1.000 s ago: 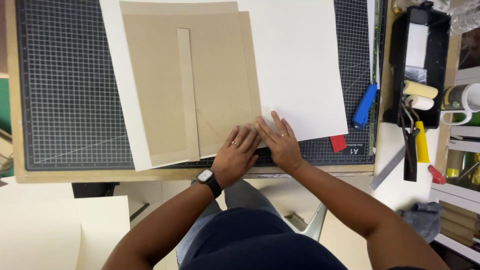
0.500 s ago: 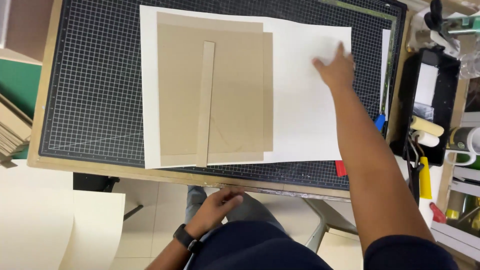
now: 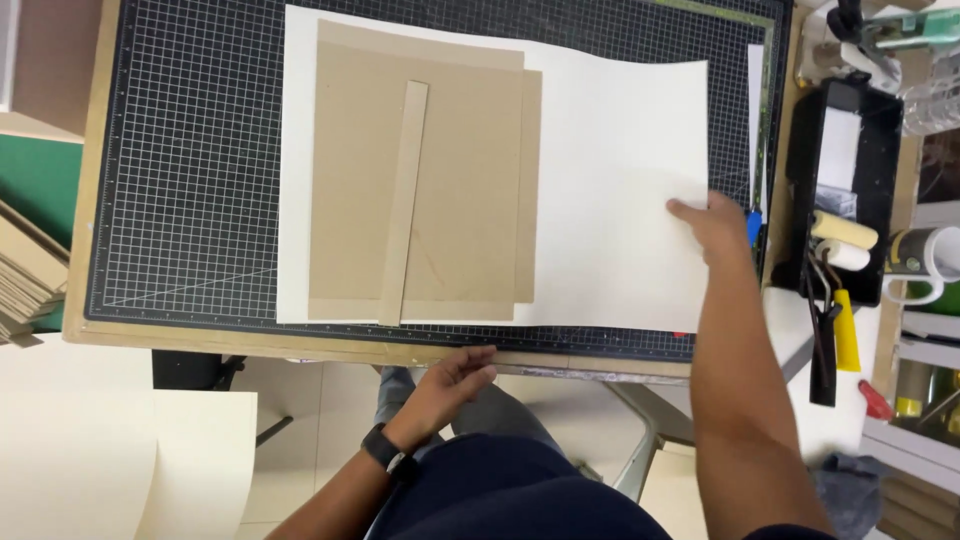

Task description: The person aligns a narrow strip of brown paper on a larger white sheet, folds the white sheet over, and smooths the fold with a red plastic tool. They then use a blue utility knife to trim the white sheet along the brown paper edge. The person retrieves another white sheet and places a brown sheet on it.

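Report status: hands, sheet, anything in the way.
Right hand on white sheet's right edge. Left hand at table edge. Cardboard boards lie on sheet.

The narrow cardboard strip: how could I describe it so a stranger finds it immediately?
Find the dark gridded cutting mat, then the white sheet on it. On the sheet's left half lie wide brown boards; the cardboard strip lies on them, the only long, thin piece, running top to bottom.
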